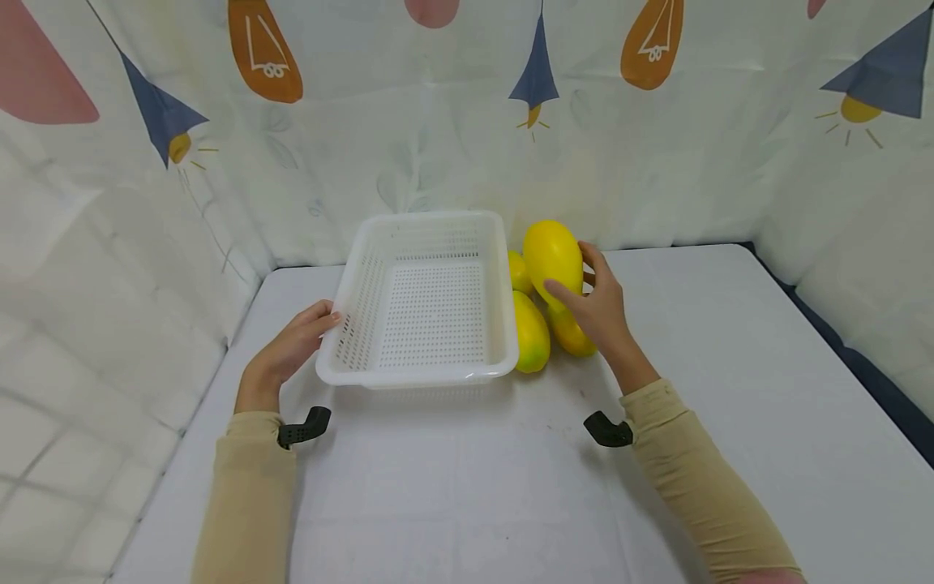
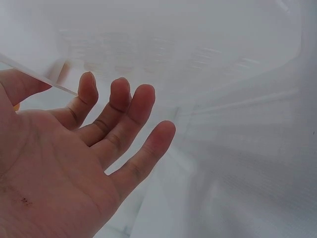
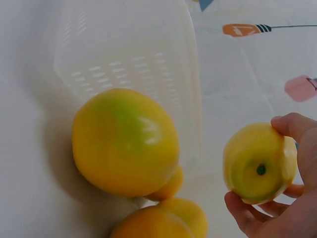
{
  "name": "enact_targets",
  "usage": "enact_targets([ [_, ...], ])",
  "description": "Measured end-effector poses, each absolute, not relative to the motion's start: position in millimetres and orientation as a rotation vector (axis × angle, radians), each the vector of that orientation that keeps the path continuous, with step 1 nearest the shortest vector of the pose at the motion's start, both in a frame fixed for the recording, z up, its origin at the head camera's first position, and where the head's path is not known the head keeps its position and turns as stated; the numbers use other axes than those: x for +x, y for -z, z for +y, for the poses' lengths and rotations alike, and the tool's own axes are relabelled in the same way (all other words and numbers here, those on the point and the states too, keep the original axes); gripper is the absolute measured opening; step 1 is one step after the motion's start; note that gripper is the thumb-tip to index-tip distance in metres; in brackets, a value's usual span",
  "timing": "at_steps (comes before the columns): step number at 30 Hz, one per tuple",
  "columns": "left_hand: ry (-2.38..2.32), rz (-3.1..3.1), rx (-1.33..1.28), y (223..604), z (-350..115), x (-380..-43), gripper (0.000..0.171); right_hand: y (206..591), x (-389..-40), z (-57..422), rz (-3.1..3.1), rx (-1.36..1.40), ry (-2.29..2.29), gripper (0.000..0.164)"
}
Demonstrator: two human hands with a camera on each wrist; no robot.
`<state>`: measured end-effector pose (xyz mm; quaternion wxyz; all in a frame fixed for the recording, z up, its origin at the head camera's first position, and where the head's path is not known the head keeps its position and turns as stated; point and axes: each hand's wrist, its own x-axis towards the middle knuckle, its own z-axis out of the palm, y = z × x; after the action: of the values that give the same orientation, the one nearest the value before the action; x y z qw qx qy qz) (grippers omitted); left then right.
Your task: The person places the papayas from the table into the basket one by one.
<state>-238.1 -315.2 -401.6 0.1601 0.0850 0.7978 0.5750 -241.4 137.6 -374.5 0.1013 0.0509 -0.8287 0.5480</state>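
My left hand (image 1: 295, 349) grips the left rim of a white perforated plastic basket (image 1: 416, 378), thumb over the edge. In the left wrist view its other fingers (image 2: 136, 111) lie under the basket's side. My right hand (image 1: 604, 312) holds a yellow mango (image 1: 552, 253) between thumb and fingers, raised over other mangoes. A dark green stem spot shows on that mango (image 3: 247, 148) in the right wrist view. Several more mangoes lie against the basket's right side, one with a greenish end (image 1: 533, 337), one behind it (image 1: 519, 272) and one under the raised fruit (image 1: 575, 334).
The basket's inside shows only its slotted floor. A white cloth covers the table (image 1: 467, 487), and a patterned curtain (image 1: 452, 146) hangs behind its back edge and along both sides. Dark wrist cameras (image 1: 305, 427) sit at both cuffs.
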Motion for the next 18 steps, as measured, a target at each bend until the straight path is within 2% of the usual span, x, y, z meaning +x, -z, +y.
enact_targets([
  [18,-1.638,2.287,0.233,399.8,-314.1,-236.8,0.04,369.1,-238.0,126.8,-2.43,0.155,-1.681,0.08],
])
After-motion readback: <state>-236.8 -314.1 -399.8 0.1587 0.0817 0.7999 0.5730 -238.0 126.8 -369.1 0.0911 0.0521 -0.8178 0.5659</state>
